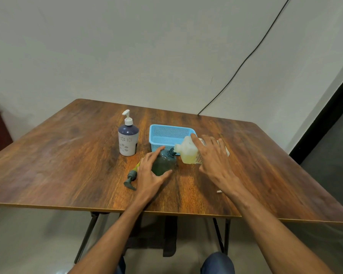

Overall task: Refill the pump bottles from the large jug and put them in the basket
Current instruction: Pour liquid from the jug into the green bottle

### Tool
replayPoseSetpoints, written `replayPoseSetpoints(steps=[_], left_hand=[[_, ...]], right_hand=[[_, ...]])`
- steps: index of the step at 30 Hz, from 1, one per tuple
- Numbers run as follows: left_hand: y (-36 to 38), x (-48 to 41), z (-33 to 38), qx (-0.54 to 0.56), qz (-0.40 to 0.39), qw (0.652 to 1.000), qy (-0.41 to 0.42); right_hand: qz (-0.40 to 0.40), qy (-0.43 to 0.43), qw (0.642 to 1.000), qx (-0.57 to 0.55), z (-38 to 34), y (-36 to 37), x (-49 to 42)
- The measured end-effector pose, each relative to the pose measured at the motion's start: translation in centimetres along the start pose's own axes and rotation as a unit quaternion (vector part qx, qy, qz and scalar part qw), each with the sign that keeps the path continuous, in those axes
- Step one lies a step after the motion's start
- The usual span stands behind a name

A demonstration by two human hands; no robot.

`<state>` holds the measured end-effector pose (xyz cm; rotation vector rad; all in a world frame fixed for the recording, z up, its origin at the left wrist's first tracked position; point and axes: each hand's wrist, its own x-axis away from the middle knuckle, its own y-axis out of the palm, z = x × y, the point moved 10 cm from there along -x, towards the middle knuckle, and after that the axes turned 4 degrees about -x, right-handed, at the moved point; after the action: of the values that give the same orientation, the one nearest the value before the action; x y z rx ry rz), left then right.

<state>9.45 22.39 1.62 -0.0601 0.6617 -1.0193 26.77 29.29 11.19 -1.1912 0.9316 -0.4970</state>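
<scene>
Head view: the left hand [150, 176] wraps the dark green pump bottle [164, 162] mid-table; the right hand [212, 157] grips the tilted jug [188, 152], spout at the bottle's mouth. The removed pump [131, 177] lies left, the blue basket [167, 135] behind, a white pump bottle [127, 137] beside it.

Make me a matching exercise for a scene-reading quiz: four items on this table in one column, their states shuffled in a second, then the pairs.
Items:
1. white pump bottle
2. green bottle
3. jug
4. pump head

States:
A. tilted, spout towards an open neck
B. lying flat on the table
C. upright, pump on, untouched
D. pump off, steadied by the left hand

Pairs: 1-C, 2-D, 3-A, 4-B
</scene>
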Motion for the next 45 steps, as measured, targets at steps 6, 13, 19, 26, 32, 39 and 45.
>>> replayPoseSetpoints(steps=[6, 13, 19, 26, 32, 39, 45], left_hand=[[-0.07, 0.00, -0.05, -0.002, 0.001, 1.000, 0.003], [-0.08, 0.06, -0.05, 0.002, 0.003, 1.000, 0.001], [-0.06, 0.02, -0.02, -0.005, 0.005, 1.000, 0.000], [-0.11, 0.02, -0.04, -0.003, 0.005, 1.000, -0.004], [-0.09, 0.08, -0.39, -0.006, 0.004, 1.000, -0.010], [-0.08, 0.09, -0.47, -0.007, 0.007, 1.000, -0.013], [-0.34, 0.08, -0.25, 0.003, 0.008, 1.000, -0.009]], right_hand=[[0.002, -0.001, 1.000, 0.005, -0.04, -0.07, 0.02], [0.011, -0.007, 1.000, 0.007, -0.13, -0.17, 0.07], [0.012, -0.007, 1.000, 0.002, -0.14, -0.23, 0.09], [0.005, -0.004, 1.000, -0.001, -0.16, -0.23, 0.00], [0.003, -0.004, 1.000, -0.006, -0.38, -0.14, 0.05], [-0.002, -0.002, 1.000, -0.007, -0.38, -0.16, 0.11], [0.005, -0.005, 1.000, -0.001, -0.48, -0.30, -0.07]])
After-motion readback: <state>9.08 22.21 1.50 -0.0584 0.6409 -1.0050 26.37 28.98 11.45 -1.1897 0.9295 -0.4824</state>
